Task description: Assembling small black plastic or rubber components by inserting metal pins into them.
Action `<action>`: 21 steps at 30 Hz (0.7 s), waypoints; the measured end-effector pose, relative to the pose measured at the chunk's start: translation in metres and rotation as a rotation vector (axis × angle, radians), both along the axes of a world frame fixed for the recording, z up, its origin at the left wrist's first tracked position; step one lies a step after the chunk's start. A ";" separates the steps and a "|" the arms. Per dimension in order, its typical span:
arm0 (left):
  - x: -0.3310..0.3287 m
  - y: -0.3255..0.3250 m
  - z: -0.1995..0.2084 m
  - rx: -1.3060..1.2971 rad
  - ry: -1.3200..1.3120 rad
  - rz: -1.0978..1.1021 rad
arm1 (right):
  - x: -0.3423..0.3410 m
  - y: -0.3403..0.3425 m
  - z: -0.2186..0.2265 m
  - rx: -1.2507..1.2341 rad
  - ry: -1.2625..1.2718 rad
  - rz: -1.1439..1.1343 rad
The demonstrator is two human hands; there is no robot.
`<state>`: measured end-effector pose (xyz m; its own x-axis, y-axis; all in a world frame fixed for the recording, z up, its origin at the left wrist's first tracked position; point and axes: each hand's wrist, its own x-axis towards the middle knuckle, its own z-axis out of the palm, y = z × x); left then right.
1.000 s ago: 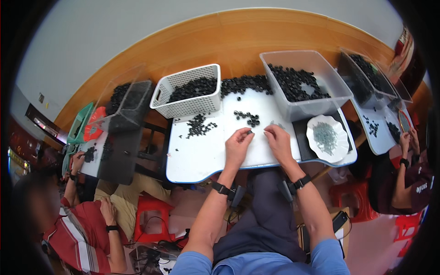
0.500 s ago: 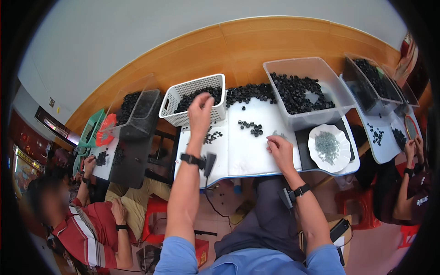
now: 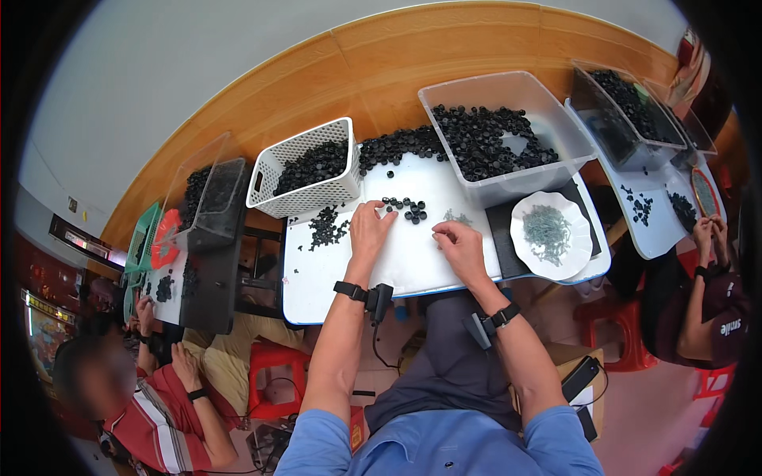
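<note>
A small cluster of black round caps (image 3: 415,212) lies on the white tabletop (image 3: 413,258). My left hand (image 3: 370,236) is at the cluster's left end, thumb and forefinger closed around one black cap (image 3: 389,209). Just right of the cluster, my right hand (image 3: 462,247) has its thumb and fingertips pinched together; whatever they hold is too small to make out. Thin grey-green pieces, perhaps screws (image 3: 456,217), lie in a little heap beyond that hand. More of these fill a white scalloped plate (image 3: 517,252) to the right.
A white perforated basket (image 3: 313,196) and a clear plastic bin (image 3: 508,183) hold black caps, with more caps (image 3: 403,143) piled between them. Small black parts (image 3: 327,228) lie left of my left hand. Co-workers sit at tables on both sides, one in a red striped shirt (image 3: 171,412).
My left hand has come back from over the white basket to the cluster of caps. My right hand stays pinched beside the cluster. The whole view has shifted a little.
</note>
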<state>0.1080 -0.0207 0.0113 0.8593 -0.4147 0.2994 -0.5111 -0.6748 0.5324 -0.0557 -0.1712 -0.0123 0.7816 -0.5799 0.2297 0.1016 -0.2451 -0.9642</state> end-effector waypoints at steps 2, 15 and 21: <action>0.003 0.002 -0.002 0.008 -0.018 -0.011 | -0.001 0.002 0.002 -0.013 -0.005 0.006; -0.092 -0.012 -0.013 -0.426 0.327 -0.227 | -0.002 -0.002 0.004 0.203 -0.106 0.028; -0.091 -0.010 -0.016 -0.441 0.360 -0.212 | -0.002 -0.001 0.001 0.019 -0.069 0.035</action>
<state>0.0174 -0.0307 -0.0049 0.8507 -0.4910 0.1874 -0.3458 -0.2546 0.9031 -0.0574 -0.1723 -0.0110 0.7842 -0.5572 0.2730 0.1759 -0.2224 -0.9590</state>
